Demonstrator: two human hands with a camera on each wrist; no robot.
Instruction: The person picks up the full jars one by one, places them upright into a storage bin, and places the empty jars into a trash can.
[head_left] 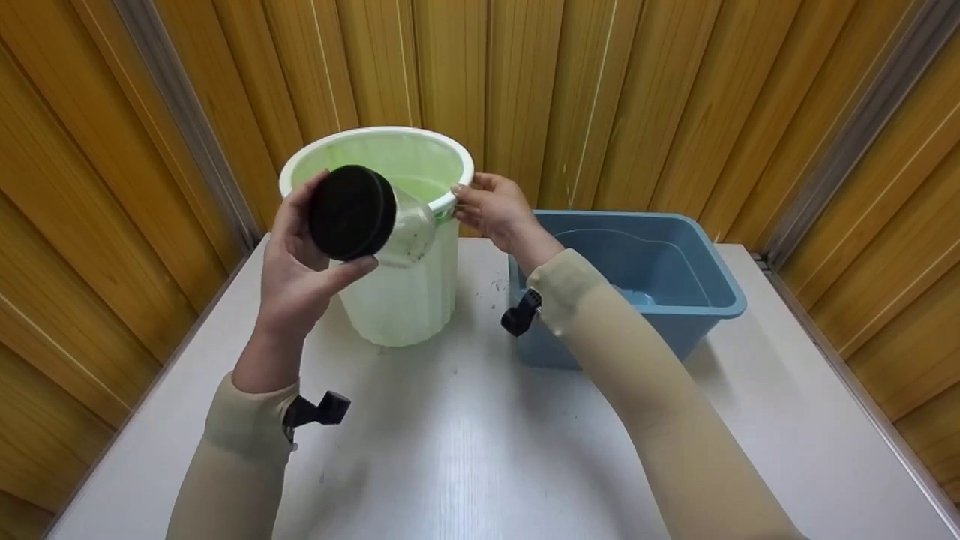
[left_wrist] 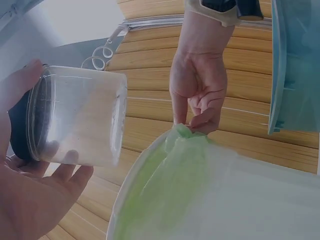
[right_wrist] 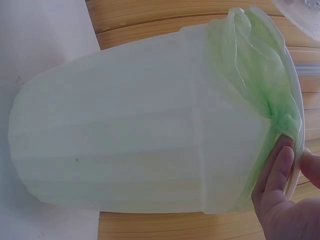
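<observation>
Two sleeved forearms reach forward from the bottom of the head view over the white table [head_left: 465,450]. On the left side, the left hand [head_left: 300,274] holds a clear plastic jar [head_left: 375,217] with a black lid [head_left: 351,212], and its fingers [left_wrist: 65,172] are curled around the lid end of the jar. This jar is tilted on its side, the lid pointing toward the person and the other end pointing over the rim of the white bin [head_left: 405,300]. It looks empty in the left wrist view, with only small specks on its wall. A green bag [right_wrist: 260,85] lines the bin and folds over its rim. At the right side of that rim, the right hand [head_left: 499,210] pinches the rim and the bag edge together between the thumb and the fingers [right_wrist: 280,170]. Just beside the bin, on the right, a blue tub [head_left: 697,300] stands on the table. Behind everything there is a wall of wooden panels [head_left: 675,97].
</observation>
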